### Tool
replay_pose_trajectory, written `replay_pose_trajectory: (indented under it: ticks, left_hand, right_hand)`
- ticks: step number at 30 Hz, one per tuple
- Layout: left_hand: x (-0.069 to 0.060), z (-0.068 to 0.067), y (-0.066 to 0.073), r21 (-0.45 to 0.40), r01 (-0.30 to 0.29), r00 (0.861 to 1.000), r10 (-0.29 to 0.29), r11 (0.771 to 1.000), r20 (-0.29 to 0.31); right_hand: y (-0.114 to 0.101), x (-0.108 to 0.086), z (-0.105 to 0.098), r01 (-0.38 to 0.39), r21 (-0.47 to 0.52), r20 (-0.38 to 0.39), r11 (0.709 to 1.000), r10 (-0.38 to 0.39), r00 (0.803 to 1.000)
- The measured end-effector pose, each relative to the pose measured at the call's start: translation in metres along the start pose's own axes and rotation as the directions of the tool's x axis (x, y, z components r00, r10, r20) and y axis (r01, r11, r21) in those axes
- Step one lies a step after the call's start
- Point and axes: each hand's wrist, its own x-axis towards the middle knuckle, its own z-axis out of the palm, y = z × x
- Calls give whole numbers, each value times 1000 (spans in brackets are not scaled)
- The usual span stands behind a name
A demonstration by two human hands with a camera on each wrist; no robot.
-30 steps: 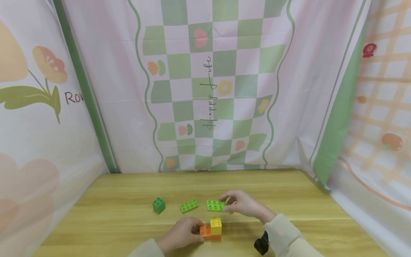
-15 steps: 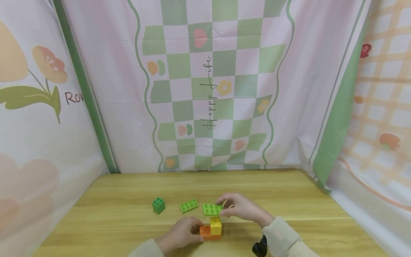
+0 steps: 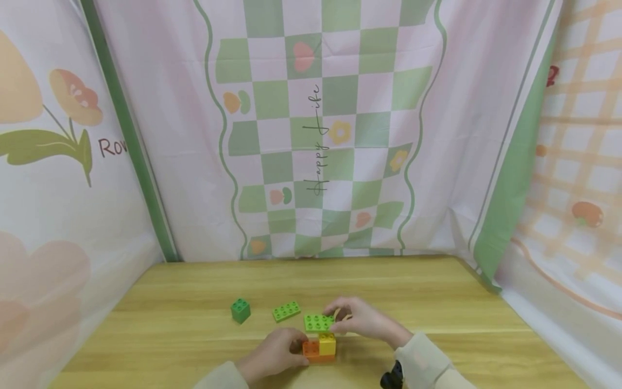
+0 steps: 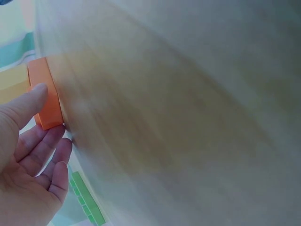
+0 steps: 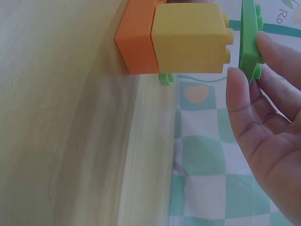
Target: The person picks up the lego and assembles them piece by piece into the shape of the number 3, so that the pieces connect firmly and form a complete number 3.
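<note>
An orange building brick lies on the wooden table, with a taller yellow brick standing on its right end. My left hand holds the orange brick at its left end between thumb and fingers; the left wrist view shows the thumb on the orange side. My right hand pinches a flat light green brick by its right end. In the right wrist view that green brick hangs just above the yellow brick's studs, with a small gap between them.
Behind the left hand, a second flat light green brick and a dark green block lie on the table. A black device sits at the right wrist. Printed curtains close off the back and sides.
My right hand has brought the flat light green brick left and nearer, from behind the yellow brick to over it. The left hand has stayed on the orange brick.
</note>
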Motion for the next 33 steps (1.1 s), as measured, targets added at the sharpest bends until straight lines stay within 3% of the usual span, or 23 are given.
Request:
replay_pose_trajectory:
  ticks: [19,33]
  left_hand:
    - [1,1,-1,-34,-5,1000,5,999,5]
    - [1,1,-2,-46,2,1000,-1,999,10]
  right_hand:
    - [3,0,3,43,3,26,999,-43,999]
    - [5,-1,5,30,-9,31,1000,-30,999]
